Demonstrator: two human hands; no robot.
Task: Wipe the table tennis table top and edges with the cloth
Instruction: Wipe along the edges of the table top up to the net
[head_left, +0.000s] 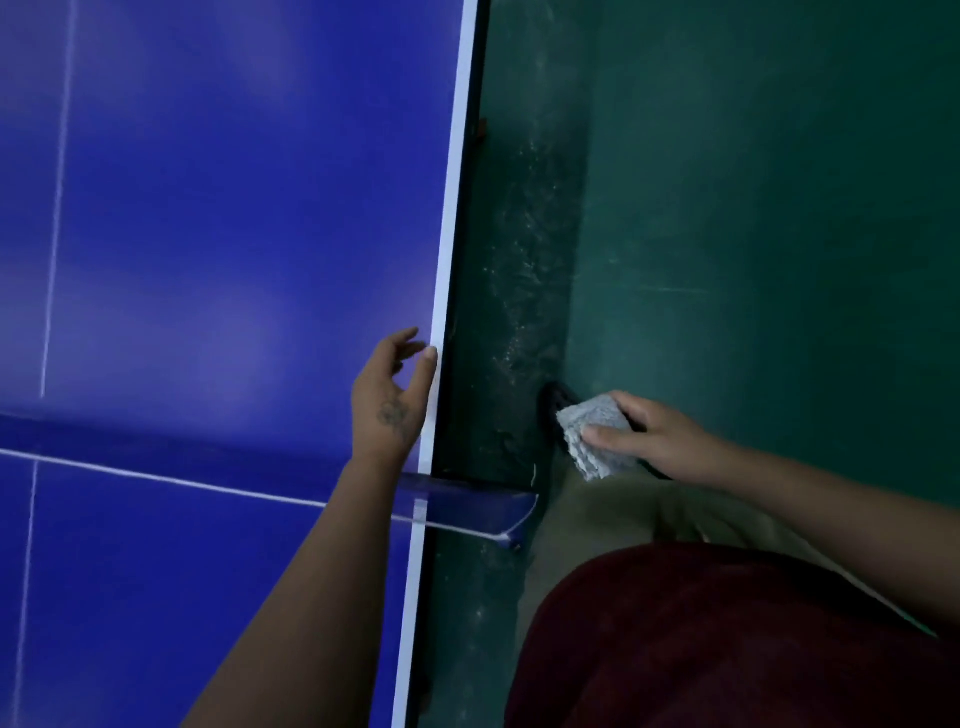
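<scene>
1. Desk (234, 208): blue table tennis top filling the left half of the view. It has a thin white centre line (54, 234) and a white edge stripe (448, 260) along its right side.
2. Net (467, 503): crosses the desk low in the view, and its end overhangs the right edge.
3. Left grip (389, 405): bare, over the desk beside the edge stripe, just beyond the net. The fingers are loosely curled and hold nothing, with the thumb tip at the stripe (contact with the surface cannot be told).
4. Right grip (647, 431): off the desk, over the floor (753, 208). Thumb and fingers pinch item 5.
5. Cloth (597, 439): pale grey, folded, textured. It is held in the right grip, right of the desk edge and apart from it.
6. Floor: dark green, with pale scuffs beside the desk.
7. Clothing: maroon top (727, 649), khaki trousers (623, 512).
</scene>
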